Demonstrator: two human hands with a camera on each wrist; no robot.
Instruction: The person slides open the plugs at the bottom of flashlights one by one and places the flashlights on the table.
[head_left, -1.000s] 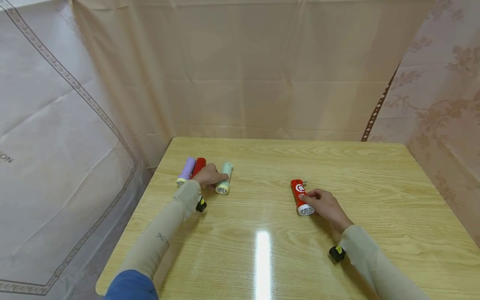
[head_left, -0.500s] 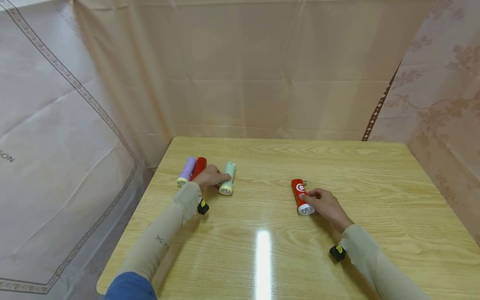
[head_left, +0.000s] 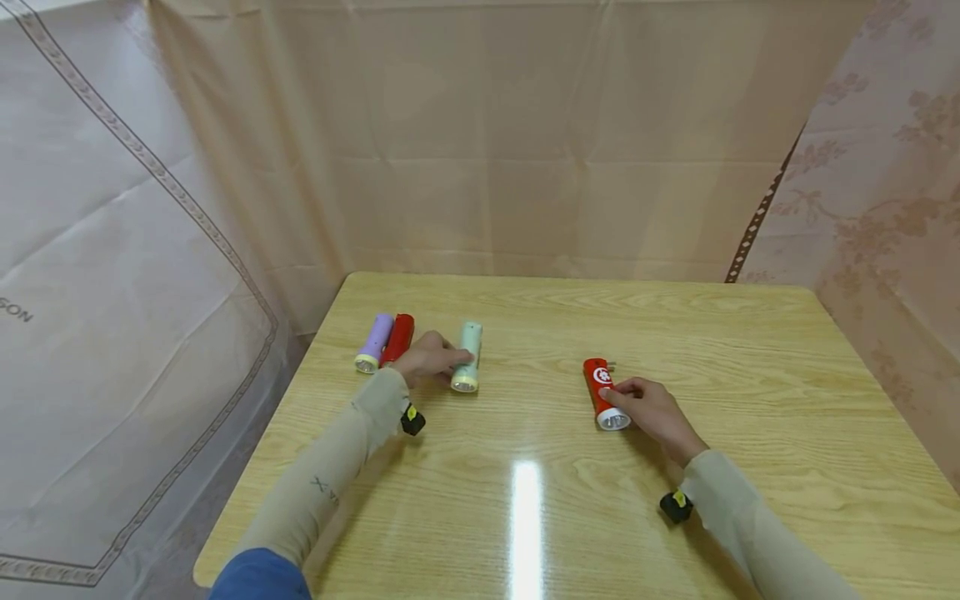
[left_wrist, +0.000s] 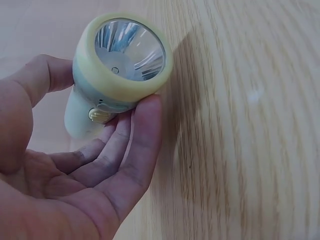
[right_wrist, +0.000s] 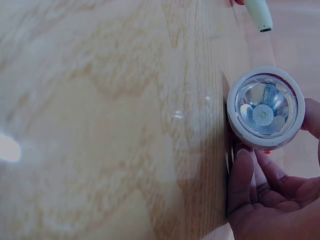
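Observation:
A mint green flashlight (head_left: 470, 340) with a pale yellow head is pinched between the thumb and fingers of my left hand (head_left: 433, 358), left of the table's middle. The left wrist view shows its reflector (left_wrist: 131, 50) and a small yellow switch (left_wrist: 99, 115). Over to the right, my right hand (head_left: 656, 412) grips a red flashlight (head_left: 597, 377) with a white round emblem and white head, lens towards me. Two metal prongs (head_left: 611, 366) stick out of its side. In the right wrist view its lens (right_wrist: 265, 111) fills the white rim, which hides most of the red body.
Behind my left hand, a purple flashlight (head_left: 377, 335) and another red flashlight (head_left: 400, 333) lie side by side at the left of the wooden table (head_left: 525, 317). My left hand partly hides that red one. A beige cloth (head_left: 480, 150) hangs behind the table.
My left hand has shifted to the right with the mint green flashlight, away from the purple and red pair. The right hand and its red flashlight have stayed nearly still.

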